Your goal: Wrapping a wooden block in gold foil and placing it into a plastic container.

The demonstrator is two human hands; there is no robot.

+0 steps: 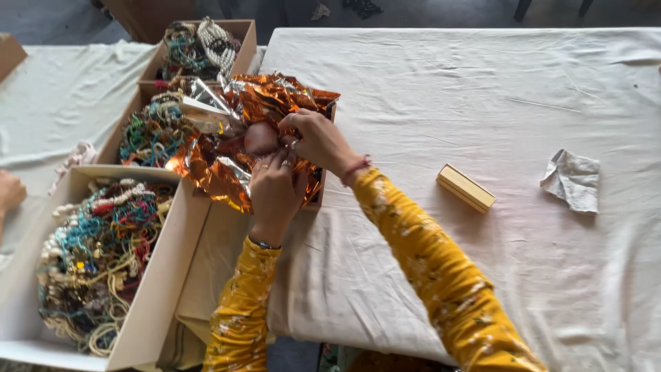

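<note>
A crumpled sheet of shiny orange and silver foil (227, 141) lies over an open box at the table's left part. My left hand (275, 189) presses into the foil from the near side, fingers curled on it. My right hand (318, 141) pinches the foil from the right, just beyond the left hand. Both wear yellow flowered sleeves. A small rounded pinkish thing (260, 136) shows between the fingers; what it is cannot be told. The box under the foil is mostly hidden.
Cardboard boxes of tangled bead necklaces stand at the left: a near box (165, 275), a middle box (148, 131), a far box (200, 45). A small yellow box (466, 187) and a crumpled grey cloth (573, 179) lie on the white tablecloth (447, 96). Another person's hand (9, 193) shows at the left edge.
</note>
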